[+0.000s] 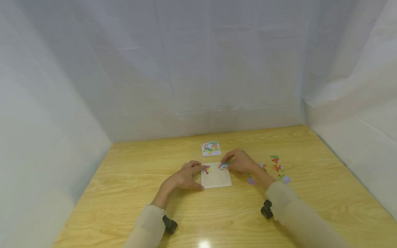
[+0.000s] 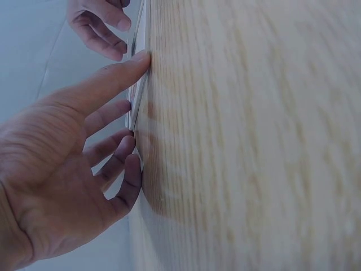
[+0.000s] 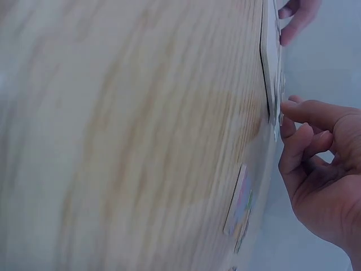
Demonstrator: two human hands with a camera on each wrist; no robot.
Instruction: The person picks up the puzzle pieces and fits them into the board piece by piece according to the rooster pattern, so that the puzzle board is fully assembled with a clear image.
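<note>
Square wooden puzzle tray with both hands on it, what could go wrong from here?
The square wooden puzzle tray might slide, since the left hand steadies only its left edge. The right hand could nudge the small colourful puzzle piece askew. Its sleeve might sweep the loose colourful puzzle pieces beside it.

Loose puzzle pieces too small for detail; wrist-view wood grain blurred.

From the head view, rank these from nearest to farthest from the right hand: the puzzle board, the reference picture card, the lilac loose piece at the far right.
1. Puzzle board: the right hand is at its far right corner.
2. Reference picture card: beyond the board, left of the hand.
3. Lilac loose piece: farthest, out to the right beside the forearm.
</note>
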